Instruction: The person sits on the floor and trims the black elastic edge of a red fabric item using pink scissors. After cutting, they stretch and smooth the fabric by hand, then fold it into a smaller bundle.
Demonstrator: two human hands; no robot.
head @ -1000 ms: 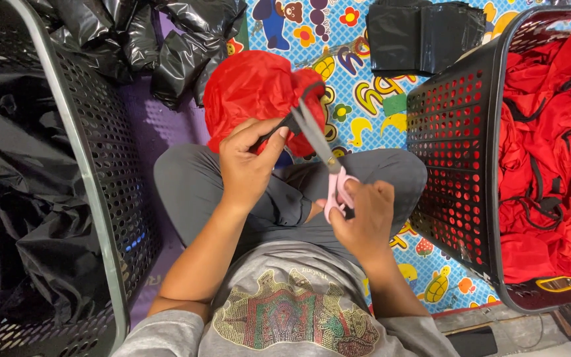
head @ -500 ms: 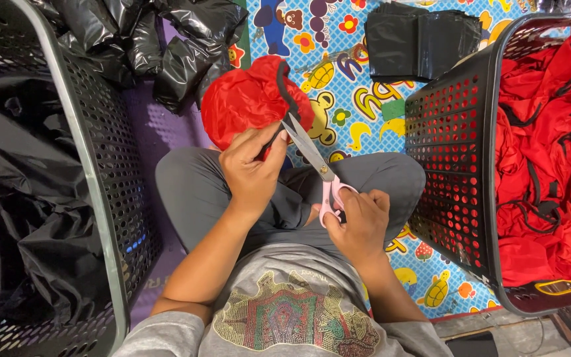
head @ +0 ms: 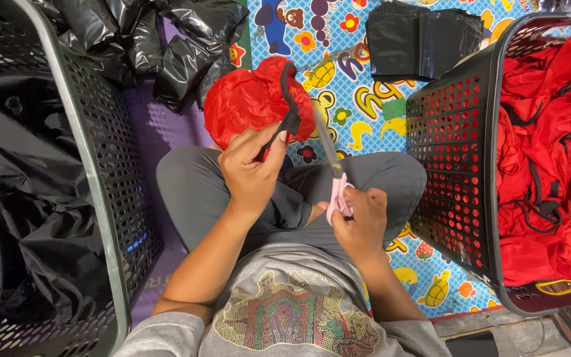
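Note:
My left hand (head: 251, 173) grips a bunched red fabric piece (head: 246, 102) with a black strap (head: 290, 106), held over my crossed legs. My right hand (head: 359, 218) holds pink-handled scissors (head: 333, 175); the blades point up toward the red fabric's right edge and sit just beside the strap. Both hands are close together above my lap.
A black perforated basket (head: 451, 152) at the right holds red fabric pieces (head: 550, 145). A black basket (head: 94, 172) at the left holds black plastic bags (head: 14, 198). More black bags (head: 160, 39) lie ahead, and a flat black stack (head: 421, 39) rests on the colourful cartoon mat (head: 338, 39).
The red fabric was turned in my left hand so the black strap now shows on its right side. The scissors swung more upright, blades nearer the strap.

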